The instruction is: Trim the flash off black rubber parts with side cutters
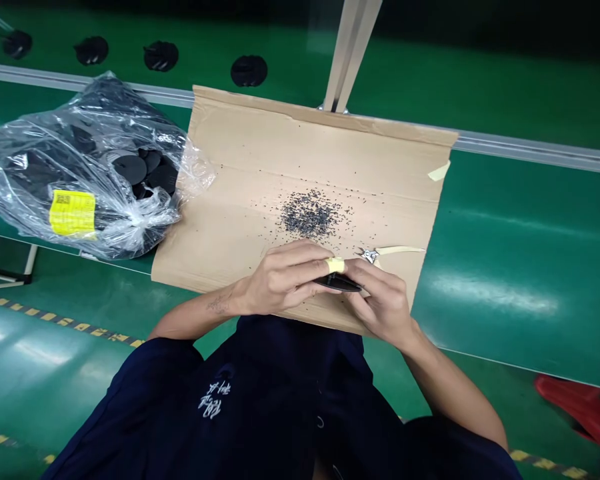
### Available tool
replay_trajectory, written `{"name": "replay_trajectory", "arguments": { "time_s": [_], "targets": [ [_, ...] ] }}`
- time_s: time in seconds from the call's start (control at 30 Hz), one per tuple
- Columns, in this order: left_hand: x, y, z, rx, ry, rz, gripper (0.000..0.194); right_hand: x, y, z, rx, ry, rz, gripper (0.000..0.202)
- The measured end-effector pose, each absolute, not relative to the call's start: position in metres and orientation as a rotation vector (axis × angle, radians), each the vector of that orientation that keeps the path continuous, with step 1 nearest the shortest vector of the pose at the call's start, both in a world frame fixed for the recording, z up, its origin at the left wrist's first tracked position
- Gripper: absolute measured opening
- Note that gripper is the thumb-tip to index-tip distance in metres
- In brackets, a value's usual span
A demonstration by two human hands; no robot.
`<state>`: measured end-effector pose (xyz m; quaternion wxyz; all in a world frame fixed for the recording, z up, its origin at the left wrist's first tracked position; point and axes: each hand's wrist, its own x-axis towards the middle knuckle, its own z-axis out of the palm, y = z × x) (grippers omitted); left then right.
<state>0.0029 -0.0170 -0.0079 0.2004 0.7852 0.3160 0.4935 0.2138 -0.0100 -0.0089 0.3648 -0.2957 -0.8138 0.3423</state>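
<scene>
A thin black disc (339,283), seen nearly edge-on, is held between both hands above the near part of a cardboard sheet (240,140). My left hand (293,275) pinches its left side, with yellow tape (335,265) around a fingertip. The fingers of my right hand (383,293) close on its right side. Just beyond my right hand lie cutting pliers (370,255) with pale handles, on the cardboard. A pile of tiny black bits (310,215) is scattered on the cardboard past my hands.
A clear plastic bag (35,143) of black discs, with a yellow label (73,213), overlaps the cardboard's left side. Several black pieces (161,56) stand beyond the metal rail (540,155). Something red (577,407) is at the lower right, below the green table (520,253).
</scene>
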Motion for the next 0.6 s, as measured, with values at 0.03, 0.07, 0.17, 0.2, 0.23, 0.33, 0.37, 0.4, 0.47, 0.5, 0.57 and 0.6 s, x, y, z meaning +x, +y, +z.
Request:
{"name": "replay_trajectory", "arguments": {
  "time_s": [0.03, 0.07, 0.17, 0.2, 0.23, 0.33, 0.37, 0.4, 0.47, 0.5, 0.57, 0.6],
  "targets": [
    [0.003, -0.018, -0.008, 2.186, 0.889, 1.391, 0.018, 0.213, -0.010, -0.009, -0.761, -2.081, 0.904, 0.029],
    [0.004, -0.018, -0.008, 2.179, 0.894, 1.404, 0.018, 0.213, -0.010, -0.009, -0.757, -2.065, 0.926, 0.029],
    [0.005, -0.020, -0.007, 2.167, 0.913, 1.421, 0.019, 0.213, -0.010, -0.012, -0.755, -2.024, 0.978, 0.026],
    [0.005, -0.020, -0.007, 2.158, 0.915, 1.411, 0.021, 0.213, -0.010, -0.014, -0.769, -2.004, 0.994, 0.024],
    [0.005, -0.020, -0.006, 2.141, 0.908, 1.385, 0.025, 0.214, -0.010, -0.015, -0.789, -1.980, 1.019, 0.022],
    [0.000, -0.017, -0.001, 1.971, 0.827, 1.211, 0.040, 0.216, -0.007, -0.020, -0.849, -1.891, 1.165, 0.021],
    [-0.003, -0.015, 0.001, 1.881, 0.792, 1.139, 0.045, 0.216, -0.006, -0.020, -0.851, -1.863, 1.227, 0.023],
    [-0.005, -0.013, 0.003, 1.791, 0.763, 1.072, 0.048, 0.215, -0.005, -0.020, -0.842, -1.843, 1.293, 0.025],
    [-0.007, -0.008, 0.004, 1.661, 0.730, 0.992, 0.043, 0.214, -0.003, -0.017, -0.814, -1.835, 1.408, 0.029],
    [-0.008, -0.006, 0.004, 1.629, 0.724, 0.985, 0.035, 0.213, -0.002, -0.016, -0.805, -1.840, 1.438, 0.029],
    [-0.008, -0.002, 0.001, 1.600, 0.733, 1.023, 0.024, 0.212, 0.000, -0.011, -0.811, -1.845, 1.402, 0.027],
    [-0.008, -0.001, 0.000, 1.590, 0.746, 1.050, 0.022, 0.212, 0.001, -0.009, -0.823, -1.831, 1.335, 0.028]
  ]
}}
